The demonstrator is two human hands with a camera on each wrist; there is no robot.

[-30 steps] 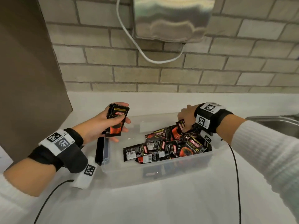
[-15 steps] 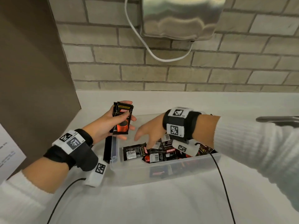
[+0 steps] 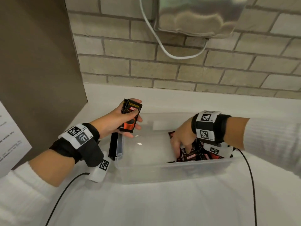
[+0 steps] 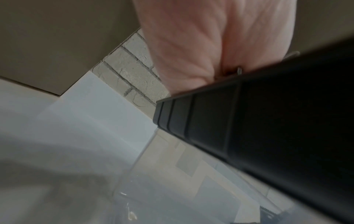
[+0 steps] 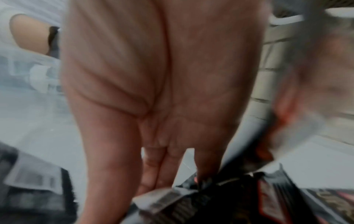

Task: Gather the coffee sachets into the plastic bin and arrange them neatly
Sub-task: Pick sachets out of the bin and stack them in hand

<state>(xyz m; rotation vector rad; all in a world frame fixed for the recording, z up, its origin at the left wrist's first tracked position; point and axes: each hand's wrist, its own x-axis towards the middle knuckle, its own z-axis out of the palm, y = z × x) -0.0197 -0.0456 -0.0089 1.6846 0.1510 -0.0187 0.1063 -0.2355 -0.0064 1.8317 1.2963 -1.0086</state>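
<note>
A clear plastic bin lies lengthwise on the white counter. My left hand hovers over the bin's far left corner and grips a small stack of black-and-orange coffee sachets upright, thumb on the front. My right hand is inside the bin's right half, its fingers straight and pressing against a heap of loose sachets bunched at the right end. The same heap fills the blurred right wrist view. The bin's left half is bare. The left wrist view shows only my palm.
A black latch stands at the bin's left end, just under my left hand. A brick wall with a steel dispenser and a white cable rises behind. A brown panel with a paper sheet stands to the left. Black wrist cables trail over the counter.
My right hand swept from the bin's middle to its right end, pushing the loose sachets into a heap there and baring the left half. The left hand kept its stack.
</note>
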